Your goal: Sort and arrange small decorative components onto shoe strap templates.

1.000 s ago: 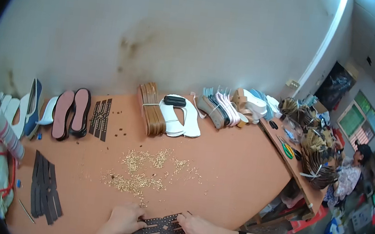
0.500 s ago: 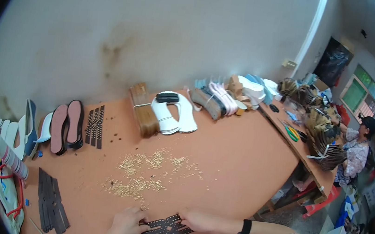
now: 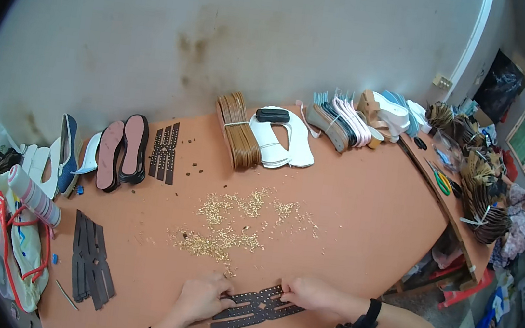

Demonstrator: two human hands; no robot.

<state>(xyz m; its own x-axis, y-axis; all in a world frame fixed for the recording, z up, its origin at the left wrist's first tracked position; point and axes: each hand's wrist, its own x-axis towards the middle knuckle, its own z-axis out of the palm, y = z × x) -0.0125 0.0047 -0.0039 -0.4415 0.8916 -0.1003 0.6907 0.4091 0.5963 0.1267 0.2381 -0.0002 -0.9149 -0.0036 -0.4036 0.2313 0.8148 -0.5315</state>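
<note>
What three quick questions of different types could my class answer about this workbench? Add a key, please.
1. True or false: the left hand and right hand both touch the dark perforated strap piece.
2. The small gold-coloured pieces lie: A, in one straight row; B, scattered loose; C, stacked neatly.
3. What rests on the white insole-shaped sheets?

Key: 1 true; 2 B; 3 a black oblong object.

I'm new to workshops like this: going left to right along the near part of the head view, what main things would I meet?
Red-corded bag, dark slotted strap pieces, left hand, perforated dark strap piece, right hand.
</note>
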